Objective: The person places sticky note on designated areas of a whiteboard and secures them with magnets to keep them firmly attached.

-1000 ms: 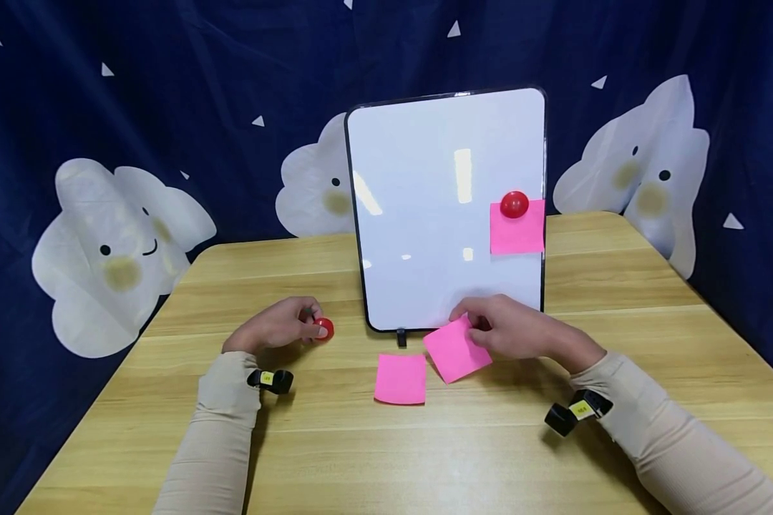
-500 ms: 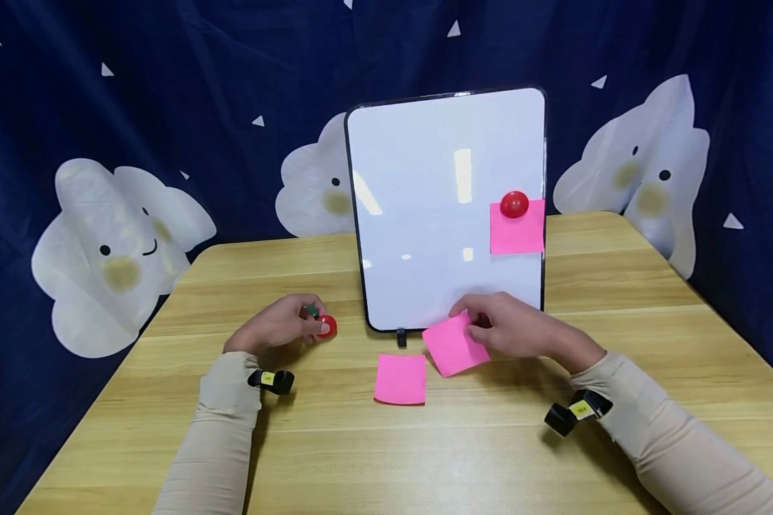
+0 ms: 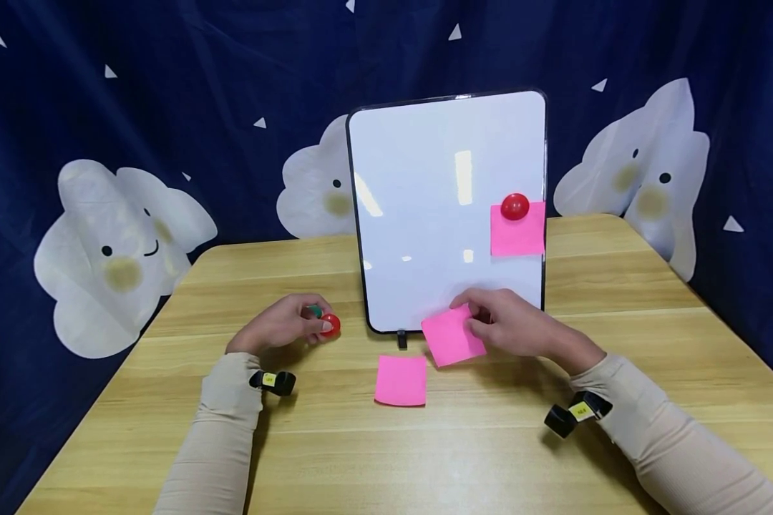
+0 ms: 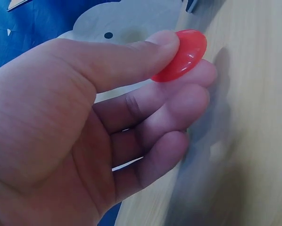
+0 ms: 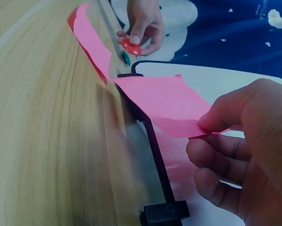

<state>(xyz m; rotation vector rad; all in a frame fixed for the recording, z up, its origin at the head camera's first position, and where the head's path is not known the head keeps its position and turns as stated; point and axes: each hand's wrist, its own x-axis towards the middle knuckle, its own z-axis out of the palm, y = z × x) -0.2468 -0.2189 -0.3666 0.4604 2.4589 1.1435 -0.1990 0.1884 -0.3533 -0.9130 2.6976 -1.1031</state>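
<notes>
My left hand (image 3: pixel 288 323) pinches a round red magnet (image 4: pixel 188 54) between thumb and fingers, just above the table left of the whiteboard. Behind those fingers a green magnet (image 3: pixel 314 311) shows in part. By its edge, my right hand (image 3: pixel 512 323) holds a pink sticky note (image 3: pixel 452 336) in front of the whiteboard's lower edge; the right wrist view shows the thumb on top of the note (image 5: pixel 164 101). The whiteboard (image 3: pixel 419 164) stands upright in a black frame. On its right side another pink note (image 3: pixel 517 239) hangs under a red magnet (image 3: pixel 514 207).
One more pink note (image 3: pixel 401 381) lies on the wooden table (image 3: pixel 386 458) in front of the whiteboard, one edge curling up. Small black feet (image 3: pixel 402 339) stick out below the board. A dark blue curtain (image 3: pixel 232 64) with cloud prints hangs behind.
My right hand has lifted the pink note slightly, tilting it up toward the board. My left hand has moved a little to the right with the red magnet, and the green magnet has come into sight.
</notes>
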